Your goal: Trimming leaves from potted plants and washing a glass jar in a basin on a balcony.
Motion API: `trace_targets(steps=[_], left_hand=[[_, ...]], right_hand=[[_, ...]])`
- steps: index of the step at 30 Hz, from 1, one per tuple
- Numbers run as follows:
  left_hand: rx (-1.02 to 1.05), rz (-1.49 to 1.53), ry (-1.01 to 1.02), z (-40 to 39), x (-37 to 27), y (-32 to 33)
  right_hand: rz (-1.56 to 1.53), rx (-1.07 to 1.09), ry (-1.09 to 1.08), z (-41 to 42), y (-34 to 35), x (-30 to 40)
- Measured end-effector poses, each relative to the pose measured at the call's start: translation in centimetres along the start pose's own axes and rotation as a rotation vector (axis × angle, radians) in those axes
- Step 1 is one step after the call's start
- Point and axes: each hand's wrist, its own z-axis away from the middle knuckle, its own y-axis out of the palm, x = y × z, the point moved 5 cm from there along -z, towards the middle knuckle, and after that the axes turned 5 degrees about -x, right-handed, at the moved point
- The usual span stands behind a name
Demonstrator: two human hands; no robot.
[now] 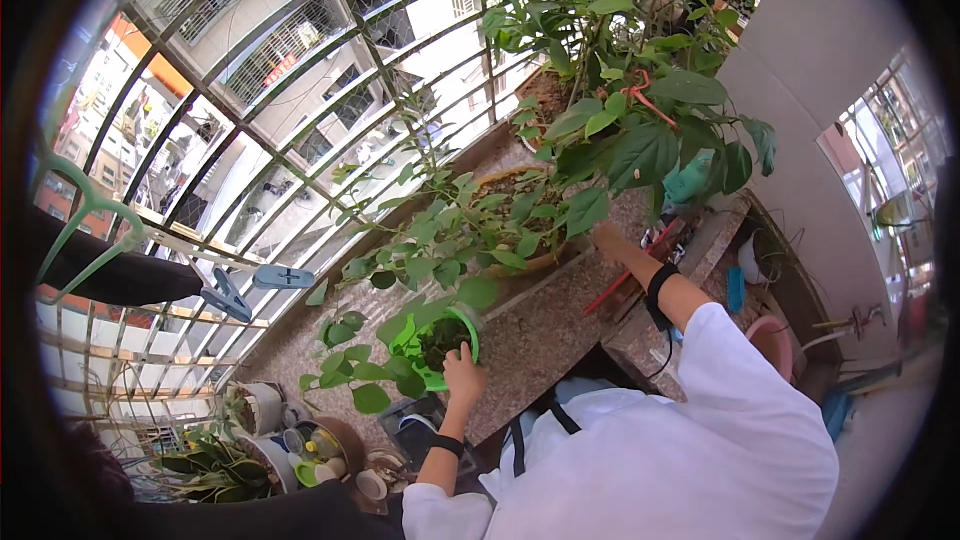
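Observation:
My left hand grips the near right rim of a bright green plastic pot, its fingers reaching over the edge towards the dark soil inside. Leafy stems hang across the pot's left side. Farther right, my right hand is beside a large yellow-brown planter, close to its right end and just above the granite ledge. Broad leaves overhang that hand, and its fingers are too indistinct to show any grip. The planter holds soil and a spreading leafy plant.
A red-handled tool lies by my right forearm. Metal window bars line the far side. Potted snake plants and a bowl of bottles stand lower left. Blue clothes pegs hang at left; a pink bucket stands right.

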Motion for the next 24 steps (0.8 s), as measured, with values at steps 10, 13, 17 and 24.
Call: trace_targets(steps=[10,13,17,24], left_hand=[[-0.113,-0.105,-0.017,4.4,3.4,2.9],[-0.126,-0.102,0.064,3.6,3.3,2.5],[-0.051,-0.11,0.088,4.1,4.1,1.8],[0.113,-0.083,0.105,8.4,6.7,2.6]], right_hand=[[0.11,0.108,-0.198,1.3,2.9,1.0],[0.045,0.06,-0.145,-0.4,3.3,1.8],[-0.033,-0.002,-0.067,-2.9,2.7,2.2],[-0.132,-0.019,0.004,-3.3,3.5,3.7]])
